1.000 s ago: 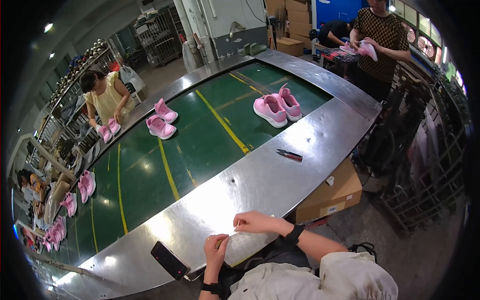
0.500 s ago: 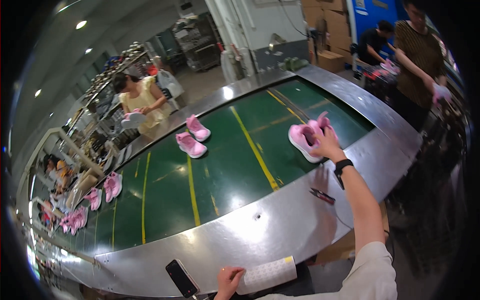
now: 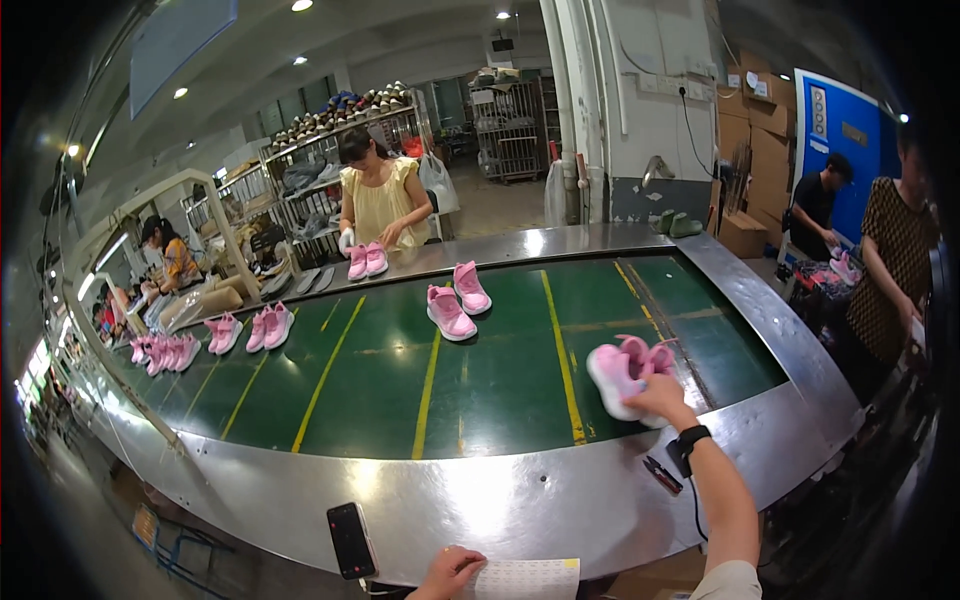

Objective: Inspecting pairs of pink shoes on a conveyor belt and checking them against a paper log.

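My right hand, with a black band on its wrist, is closed on a pair of pink shoes with white soles. The pair is tilted at the right end of the green conveyor belt, blurred by motion. My left hand is low at the near edge, fingers curled at the upper left corner of a white printed sheet with a yellow corner mark. Close to my right wrist lies a pair of dark thread snips on the metal edge.
A phone with a cable lies left of my left hand. More pink shoes stand along the belt toward the left. Across it, a person in yellow handles a pink pair. Green shoes sit on the far metal rim.
My view has shifted, so the scene sits lower. My right hand has closed on the pink pair and tilted it. The person opposite has lowered pink shoes to the belt's far edge.
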Tool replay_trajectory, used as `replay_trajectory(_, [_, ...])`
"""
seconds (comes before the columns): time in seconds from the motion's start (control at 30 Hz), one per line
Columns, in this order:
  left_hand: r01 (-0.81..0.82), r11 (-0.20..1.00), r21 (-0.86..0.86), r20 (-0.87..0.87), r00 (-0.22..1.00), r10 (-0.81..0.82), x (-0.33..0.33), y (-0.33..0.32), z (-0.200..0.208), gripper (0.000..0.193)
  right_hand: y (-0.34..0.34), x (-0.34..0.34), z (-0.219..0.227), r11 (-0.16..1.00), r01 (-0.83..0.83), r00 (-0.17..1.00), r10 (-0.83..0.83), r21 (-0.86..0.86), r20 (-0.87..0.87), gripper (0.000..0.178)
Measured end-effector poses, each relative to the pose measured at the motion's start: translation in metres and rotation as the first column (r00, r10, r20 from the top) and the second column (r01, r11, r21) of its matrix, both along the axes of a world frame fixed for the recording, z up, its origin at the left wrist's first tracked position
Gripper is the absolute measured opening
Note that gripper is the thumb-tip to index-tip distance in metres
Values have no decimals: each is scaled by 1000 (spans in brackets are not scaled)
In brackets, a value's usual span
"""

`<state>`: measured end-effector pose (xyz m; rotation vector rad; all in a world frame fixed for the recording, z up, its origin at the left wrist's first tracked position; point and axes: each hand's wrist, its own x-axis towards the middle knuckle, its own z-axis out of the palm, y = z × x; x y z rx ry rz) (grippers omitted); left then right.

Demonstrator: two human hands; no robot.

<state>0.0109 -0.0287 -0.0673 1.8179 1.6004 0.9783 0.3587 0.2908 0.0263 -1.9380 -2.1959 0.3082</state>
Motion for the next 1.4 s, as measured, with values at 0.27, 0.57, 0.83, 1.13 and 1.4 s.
replay_trajectory(0.27, [100, 994, -43, 239, 967, -87, 10, -9, 37, 14, -183, -115, 37, 921, -387, 920, 383, 35, 84, 44])
replay_trajectory(0.57, [36, 993, -112, 313, 950, 1, 4, -2, 107, 27, -245, -148, 54, 796, -533, 682, 606, 288, -411, 21])
replay_trajectory(0.83, [68, 987, -146, 754, 653, 66, -3, -2, 142, 29, -272, -177, 71, 861, -490, 510, 409, 136, -757, 27])
replay_trajectory(1.13, [66, 969, -237, 730, 671, 132, 2, -22, 126, 30, -274, -177, 64, 747, -509, 636, 661, 428, -398, 19])
replay_trajectory(1.4, [86, 944, -318, 720, 669, 182, 10, -14, 114, 29, -271, -173, 54, 612, -516, 694, 709, 599, -127, 13])
